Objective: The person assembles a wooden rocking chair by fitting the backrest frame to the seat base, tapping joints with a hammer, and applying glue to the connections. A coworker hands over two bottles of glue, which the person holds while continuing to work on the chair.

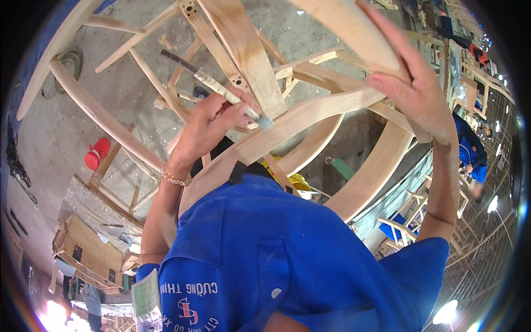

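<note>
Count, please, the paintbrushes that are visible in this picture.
1: the slim paintbrush in the left hand, its bristles near the curved wooden rail. Others may be hidden.

Left hand point(213, 119) curled, right hand point(423, 102) cupped, 2 forearms point(444, 180) outstretched.

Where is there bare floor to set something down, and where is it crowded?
Bare floor lies on the left, between the red container, the coil and the black tangle. It is crowded around the left hand, its brush and the right hand, amid wooden framework.
</note>
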The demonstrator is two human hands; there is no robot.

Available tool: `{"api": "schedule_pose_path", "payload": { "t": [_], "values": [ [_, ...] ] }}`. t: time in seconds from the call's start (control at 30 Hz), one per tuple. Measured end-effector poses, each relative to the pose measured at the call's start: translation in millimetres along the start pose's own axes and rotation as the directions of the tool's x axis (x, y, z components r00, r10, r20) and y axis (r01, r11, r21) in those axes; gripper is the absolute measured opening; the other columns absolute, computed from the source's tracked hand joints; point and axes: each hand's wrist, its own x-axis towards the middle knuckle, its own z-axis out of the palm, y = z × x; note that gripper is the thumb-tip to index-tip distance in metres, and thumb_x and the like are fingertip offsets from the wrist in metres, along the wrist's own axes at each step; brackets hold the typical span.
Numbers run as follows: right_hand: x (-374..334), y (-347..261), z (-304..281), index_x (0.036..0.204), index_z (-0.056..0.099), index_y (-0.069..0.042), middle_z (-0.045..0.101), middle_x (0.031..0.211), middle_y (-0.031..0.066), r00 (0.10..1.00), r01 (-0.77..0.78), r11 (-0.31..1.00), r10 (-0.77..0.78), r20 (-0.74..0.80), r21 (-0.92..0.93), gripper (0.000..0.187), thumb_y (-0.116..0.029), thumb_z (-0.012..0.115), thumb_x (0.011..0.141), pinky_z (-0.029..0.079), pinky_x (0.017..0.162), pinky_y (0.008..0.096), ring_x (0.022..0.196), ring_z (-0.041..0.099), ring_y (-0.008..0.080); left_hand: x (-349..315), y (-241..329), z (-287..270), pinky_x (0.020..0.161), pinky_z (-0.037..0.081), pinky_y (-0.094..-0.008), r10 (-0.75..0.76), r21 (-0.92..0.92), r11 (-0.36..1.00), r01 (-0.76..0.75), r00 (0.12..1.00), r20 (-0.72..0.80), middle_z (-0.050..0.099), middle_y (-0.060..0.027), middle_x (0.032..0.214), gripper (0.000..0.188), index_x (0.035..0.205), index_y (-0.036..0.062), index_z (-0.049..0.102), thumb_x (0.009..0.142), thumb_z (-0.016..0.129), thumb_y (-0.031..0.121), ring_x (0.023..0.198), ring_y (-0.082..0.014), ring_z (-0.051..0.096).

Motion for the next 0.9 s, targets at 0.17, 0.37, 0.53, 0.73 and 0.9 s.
{"api": "schedule_pose_path", "payload": {
  "t": [0.17,0.37,0.53,0.73,0.9],
  "values": [
    [6,-24,-12,0.148,0.026,0.000,0.030,0.152,0.0194,0.986,-0.060,0.996,0.069,0.154,-0.060,0.087,-0.020,0.076,0.080,0.032,0.111,0.0413,0.138,0.036,0.0301,19,16,19,0.073,0.051,-0.0312,0.106,0.542,0.835,-0.100,0.994,0.021,0.067,-0.0108,0.087,0.015,0.107,0.0028,0.058,0.095,0.055,0.011,0.081,-0.0184,0.066],
    [-13,-8,-40,0.149,0.030,-0.008,0.038,0.149,0.0098,0.999,-0.045,0.999,0.045,-0.020,0.025,0.078,-0.016,0.069,0.082,0.033,0.110,0.0372,0.135,0.039,0.0223,32,9,35,0.060,0.045,-0.0359,0.228,0.625,0.745,-0.232,0.970,0.088,0.060,-0.0169,0.074,0.015,0.103,0.0045,0.058,0.093,0.058,0.015,0.063,-0.0290,0.057],
    [-17,-10,-19,0.148,0.032,-0.009,0.045,0.146,0.0082,0.959,-0.191,0.976,0.209,0.193,-0.106,0.077,-0.009,0.068,0.080,0.034,0.109,0.0334,0.129,0.046,0.0197,30,12,35,0.061,0.046,-0.0342,0.175,0.682,0.706,-0.194,0.980,0.099,0.061,-0.0150,0.074,0.016,0.104,0.0043,0.059,0.094,0.058,0.017,0.064,-0.0245,0.059],
    [-19,-7,-11,0.148,0.032,-0.005,0.035,0.152,0.0095,0.974,-0.157,0.977,0.130,0.183,0.141,0.076,-0.014,0.067,0.082,0.027,0.113,0.0331,0.137,0.037,0.0202,19,4,7,0.065,0.050,-0.0293,-0.036,0.036,0.999,0.031,0.988,0.148,0.067,-0.0063,0.083,0.020,0.107,0.0023,0.059,0.096,0.056,0.019,0.077,-0.0123,0.065],
    [-28,18,3,0.148,0.030,-0.002,0.033,0.152,0.0106,0.991,-0.117,0.975,0.126,-0.036,0.187,0.079,-0.019,0.070,0.082,0.024,0.114,0.0337,0.139,0.033,0.0212,21,7,5,0.065,0.049,-0.0261,0.101,0.136,0.986,-0.099,0.995,-0.011,0.067,-0.0056,0.085,0.018,0.102,0.0006,0.062,0.096,0.056,0.016,0.079,-0.0117,0.064]
  ]
}}
